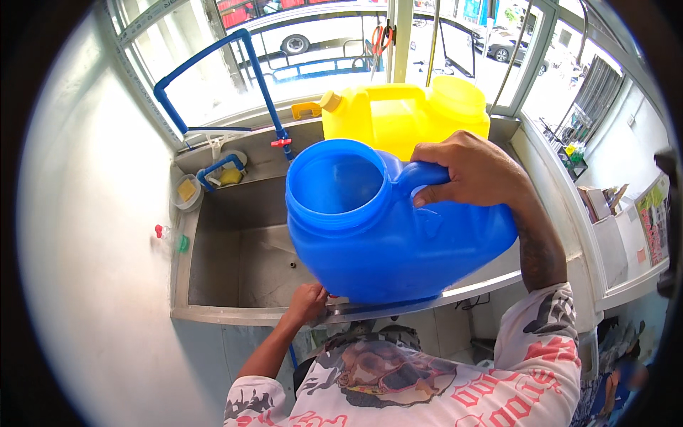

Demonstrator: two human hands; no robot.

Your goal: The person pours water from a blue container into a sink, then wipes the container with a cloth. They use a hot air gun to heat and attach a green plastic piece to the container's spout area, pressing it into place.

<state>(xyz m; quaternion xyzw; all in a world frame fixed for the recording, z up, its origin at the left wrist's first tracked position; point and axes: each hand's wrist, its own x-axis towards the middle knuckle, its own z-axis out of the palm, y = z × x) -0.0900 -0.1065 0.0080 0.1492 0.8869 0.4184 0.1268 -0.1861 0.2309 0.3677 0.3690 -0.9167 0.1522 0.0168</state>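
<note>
A large blue plastic jug (398, 249) with its cap off and wide mouth facing up is held over the front part of the steel sink (220, 277). My right hand (469, 171) grips its handle. My left hand (306, 302) is low at the sink's front rim, by the jug's bottom, with its fingers curled and partly hidden beside a small red piece; what it holds is unclear. A yellow jug (384, 114) stands behind the blue one.
A blue pipe (263, 92) with a red valve rises at the back left. A small tub (187, 192) and bottle (171, 242) sit along the left rim. Orange scissors (380, 41) hang by the window. A person in blue (615, 391) is at the lower right.
</note>
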